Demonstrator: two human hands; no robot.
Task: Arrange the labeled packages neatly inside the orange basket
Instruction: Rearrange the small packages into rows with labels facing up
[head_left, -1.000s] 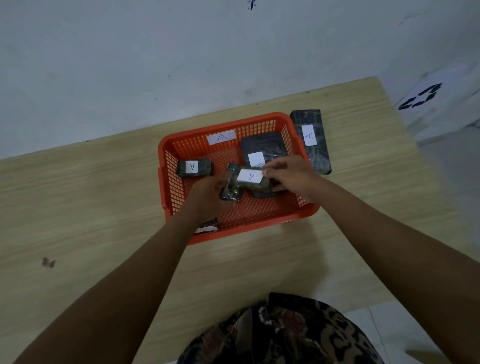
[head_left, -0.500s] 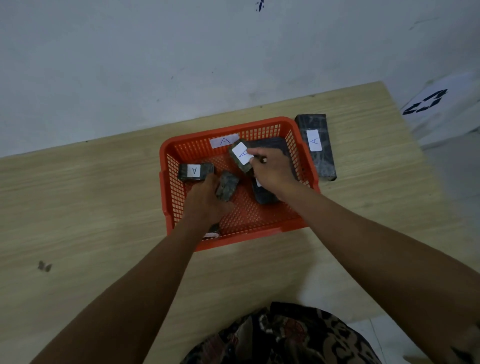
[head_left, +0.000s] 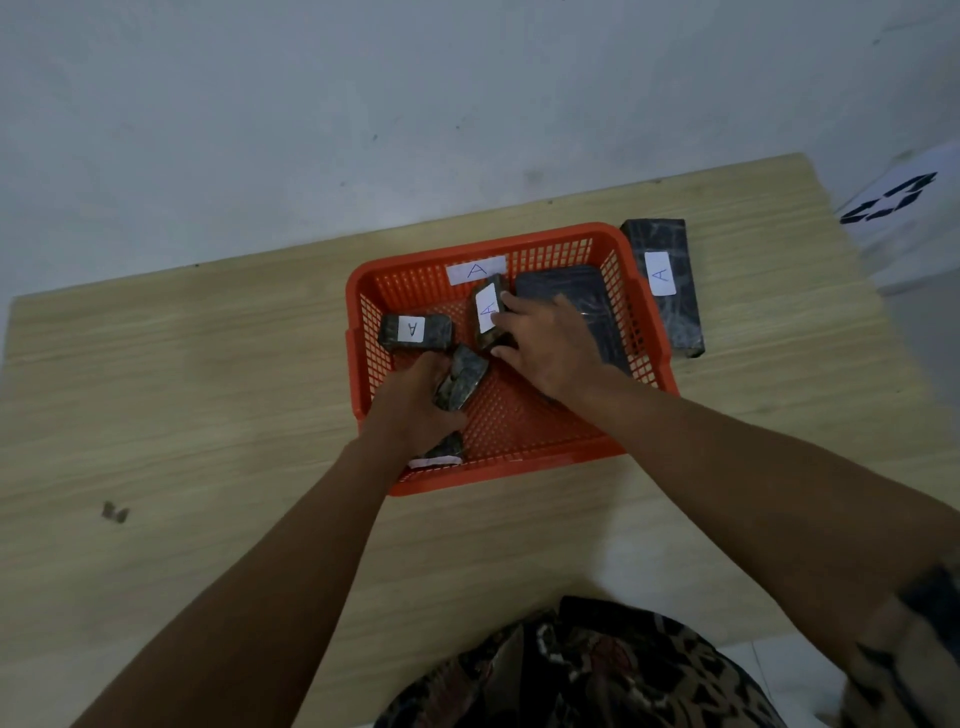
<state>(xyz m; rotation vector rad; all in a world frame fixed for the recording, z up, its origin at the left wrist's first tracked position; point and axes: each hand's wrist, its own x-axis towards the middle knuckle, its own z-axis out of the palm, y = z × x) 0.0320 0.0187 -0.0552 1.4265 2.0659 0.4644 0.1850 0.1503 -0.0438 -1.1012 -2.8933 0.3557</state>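
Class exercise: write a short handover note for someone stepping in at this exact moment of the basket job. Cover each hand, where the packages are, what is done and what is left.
Left hand: gripping an unlabeled-side package in the orange basket.
Right hand: holding the upright labeled package near the back wall.
Done: small package and large flat package lie inside; another shows under the left wrist.
Left: long package sits on the table outside; set the held ones down tidily.

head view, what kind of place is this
Probably a plain indoor sorting or test setup rather than a home: a bare wooden table against a blank white wall, an orange basket labelled A, and a printed marker sheet nearby.
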